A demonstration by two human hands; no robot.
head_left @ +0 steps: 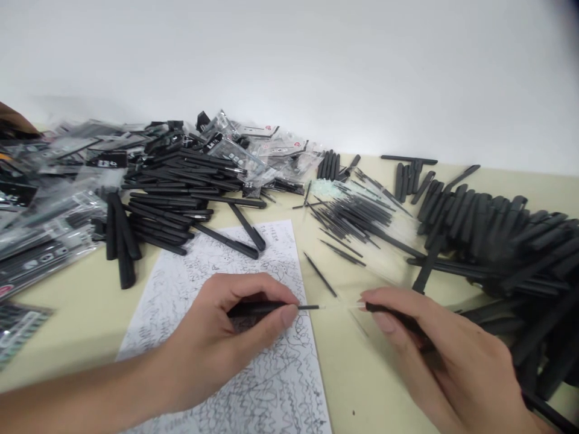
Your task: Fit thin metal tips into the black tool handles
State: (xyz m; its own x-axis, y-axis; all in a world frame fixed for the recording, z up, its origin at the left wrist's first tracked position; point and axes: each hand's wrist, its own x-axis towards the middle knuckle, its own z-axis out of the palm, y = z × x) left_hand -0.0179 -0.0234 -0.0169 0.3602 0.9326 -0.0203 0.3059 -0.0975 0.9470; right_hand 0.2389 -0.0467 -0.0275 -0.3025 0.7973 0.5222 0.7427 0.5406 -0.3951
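My left hand (239,337) is closed, thumb and forefinger pinching a black pen barrel (257,306). From its right end juts a thin dark refill (309,307) with a clear end. Facing it, my right hand (434,343) is closed on another black pen part (400,319), mostly hidden by the fingers. A clear, thin piece (356,305) shows at that part's left end. A small gap lies between the two hands. Under my left hand is a white sheet (289,374) covered in black scribbles. A loose dark refill (319,274) lies just above the gap.
Black pens (181,181) are heaped at the left beside clear plastic packets (58,223). Several refills (357,214) lie piled at the centre right, near pale green bits (328,188). A large heap of black pen parts (479,223) covers the right side. A white wall (289,66) stands behind.
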